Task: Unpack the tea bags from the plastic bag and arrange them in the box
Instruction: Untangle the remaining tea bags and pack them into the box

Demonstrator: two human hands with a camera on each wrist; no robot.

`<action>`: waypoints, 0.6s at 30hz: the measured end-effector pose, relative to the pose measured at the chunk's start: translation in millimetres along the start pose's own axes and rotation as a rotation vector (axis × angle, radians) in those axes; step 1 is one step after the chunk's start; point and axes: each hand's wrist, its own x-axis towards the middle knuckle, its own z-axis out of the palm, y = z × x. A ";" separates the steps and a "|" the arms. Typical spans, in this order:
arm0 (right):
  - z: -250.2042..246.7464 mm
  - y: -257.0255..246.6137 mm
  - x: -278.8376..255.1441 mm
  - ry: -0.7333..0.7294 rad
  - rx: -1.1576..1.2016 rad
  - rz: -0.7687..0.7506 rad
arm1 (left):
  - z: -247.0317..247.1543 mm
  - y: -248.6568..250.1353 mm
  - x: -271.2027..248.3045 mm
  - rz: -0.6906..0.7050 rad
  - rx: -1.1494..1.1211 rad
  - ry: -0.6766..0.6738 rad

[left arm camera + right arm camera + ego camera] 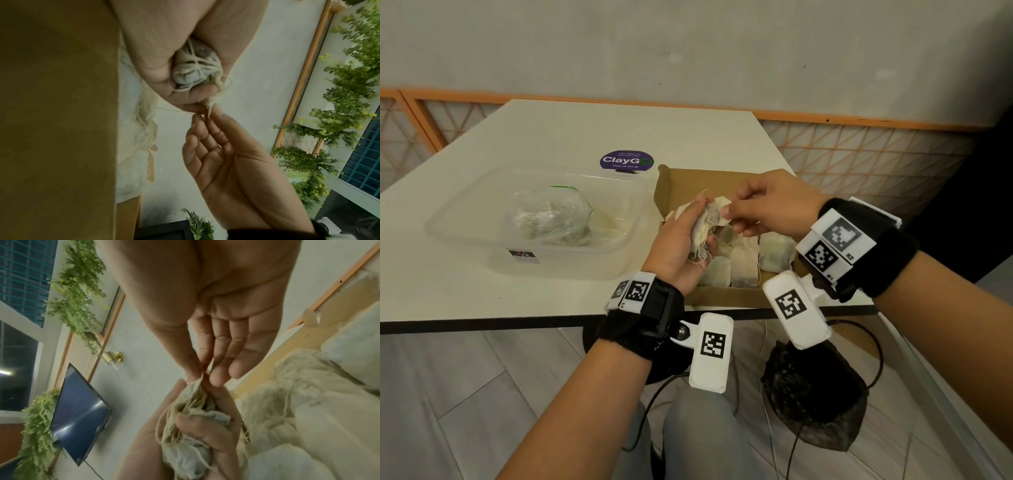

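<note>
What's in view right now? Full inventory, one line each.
table: one, white, under everything
clear plastic tub: one, transparent, table left
plastic bag: one, clear with green seal, crumpled inside the tub
cardboard box: one, brown, open, right of the tub
tea bags in box: several, cream, lying flat
tea bag bunch: one tangled bunch, cream, over the box
ClayGo sticker: one, purple, behind the tub
dark bag: one, black, on the floor
left hand: grips the bunch
right hand: pinches the bunch's top

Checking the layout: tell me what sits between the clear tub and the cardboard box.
Head view: only bare white table separates the clear tub from the cardboard box.
</note>
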 end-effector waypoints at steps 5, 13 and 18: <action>-0.8 4.3 4.7 0.025 0.135 0.011 | -0.8 -1.4 0.8 0.019 0.033 -0.020; 0.3 7.6 -2.9 0.155 -0.179 -0.262 | -0.8 -1.6 1.0 -0.012 -0.014 0.016; 11.1 4.2 -13.0 0.102 -0.610 -0.401 | -2.0 -3.2 2.4 -0.019 0.022 0.053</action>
